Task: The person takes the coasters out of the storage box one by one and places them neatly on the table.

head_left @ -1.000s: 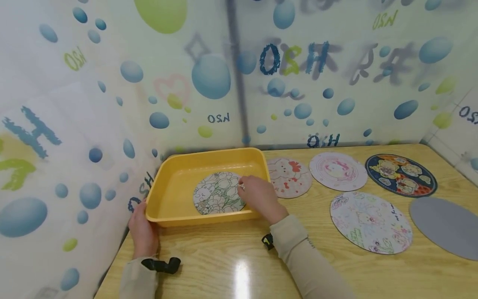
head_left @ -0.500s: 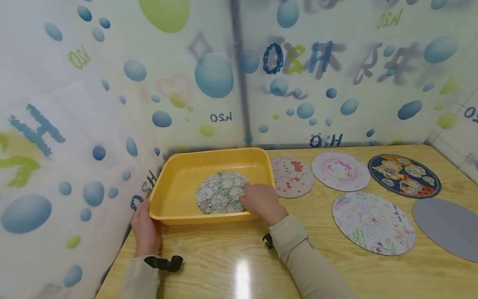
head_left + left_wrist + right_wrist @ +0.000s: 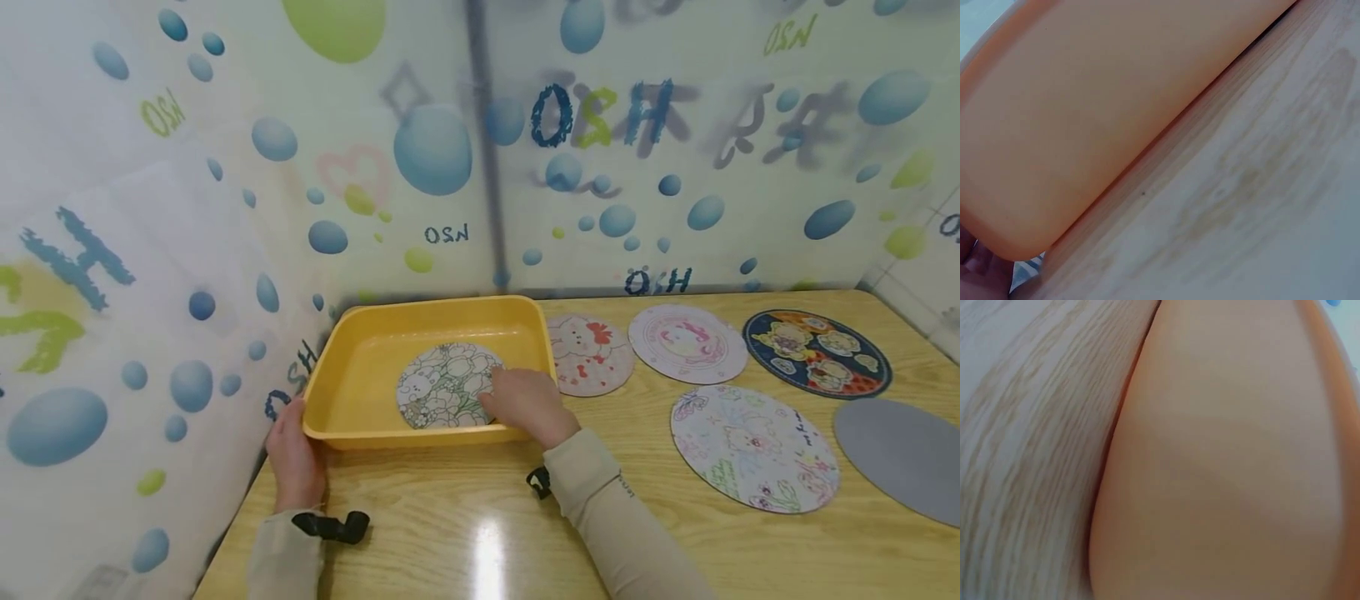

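A yellow plastic tray (image 3: 352,392) stands on the wooden table, with a round mat (image 3: 442,387) lying flat in it, printed with flowers and a rabbit. My left hand (image 3: 294,458) holds the tray at its front left corner; in the left wrist view, fingers (image 3: 982,272) show beside that corner. Over the tray's front right part, my right hand (image 3: 525,404) reaches in with bent fingers at the mat's right edge. Its fingertips are mostly hidden, and I cannot tell whether they pinch the mat. The right wrist view shows the tray's outer wall (image 3: 1222,456), no hand.
Several round mats lie right of the tray: a pink rabbit one (image 3: 592,358), a white-and-pink one (image 3: 686,343), a dark blue one (image 3: 817,354), a doodled one (image 3: 753,450) and a plain grey one (image 3: 900,458). A bubble-printed curtain (image 3: 420,250) hangs behind the table.
The right hand has moved slightly down along the mat's right edge, its fingers bending closer to it. The left hand keeps its place on the tray. The head view has shifted slightly.
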A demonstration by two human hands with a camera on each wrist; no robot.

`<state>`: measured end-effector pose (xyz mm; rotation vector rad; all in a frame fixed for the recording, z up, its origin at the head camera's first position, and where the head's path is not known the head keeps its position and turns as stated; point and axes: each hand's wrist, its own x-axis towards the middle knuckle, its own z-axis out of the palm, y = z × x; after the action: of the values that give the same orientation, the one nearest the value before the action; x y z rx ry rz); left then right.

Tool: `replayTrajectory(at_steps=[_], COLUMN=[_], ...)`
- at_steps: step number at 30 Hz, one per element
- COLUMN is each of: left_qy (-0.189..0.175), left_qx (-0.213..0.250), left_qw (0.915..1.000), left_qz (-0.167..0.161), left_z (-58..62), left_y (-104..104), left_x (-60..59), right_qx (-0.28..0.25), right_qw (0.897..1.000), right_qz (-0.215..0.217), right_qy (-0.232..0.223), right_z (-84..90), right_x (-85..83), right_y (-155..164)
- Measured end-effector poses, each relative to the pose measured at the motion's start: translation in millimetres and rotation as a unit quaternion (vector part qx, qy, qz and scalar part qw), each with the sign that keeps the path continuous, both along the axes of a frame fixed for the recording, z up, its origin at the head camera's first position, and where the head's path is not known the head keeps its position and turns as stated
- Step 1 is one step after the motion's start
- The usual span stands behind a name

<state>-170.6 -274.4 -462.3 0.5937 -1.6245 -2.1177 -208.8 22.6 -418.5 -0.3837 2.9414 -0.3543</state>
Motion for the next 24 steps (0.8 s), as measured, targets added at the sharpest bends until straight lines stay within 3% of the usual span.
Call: replayTrajectory(at_steps=[6,11,14,21,24], left_qy=[-0.008,-0.013,-0.014,-0.005,0.0], left_qx=[-0.006,-0.004,-0.004,0.009,0.013], left_qw=[0.9999,0.9999,0.9999,0.9999,0.9999], left_qz=[-0.009,-0.008,-0.002,0.003,0.004], left_z=[1.5,2.9,2.6,0.9,0.4], left_y=[0.9,1.5,1.1,0.9,1.2], left_x=[1.8,2.7,2.2,1.3,1.0], right_qx=[-0.084,-0.215,-0.295,-0.475,-0.496], right_qw=[0.996,0.976,0.954,0.865,0.85], right_qz=[-0.008,-0.008,-0.012,-0.031,-0.044], right_qy=[-0.016,-0.04,-0.058,-0.159,-0.171], right_z=[1.0,3.7,4.9,4.9,5.3], right_x=[-1.6,-4.0,-5.4,-9.6,-11.2], right_y=[3.0,7.6,10.3,13.7,13.3])
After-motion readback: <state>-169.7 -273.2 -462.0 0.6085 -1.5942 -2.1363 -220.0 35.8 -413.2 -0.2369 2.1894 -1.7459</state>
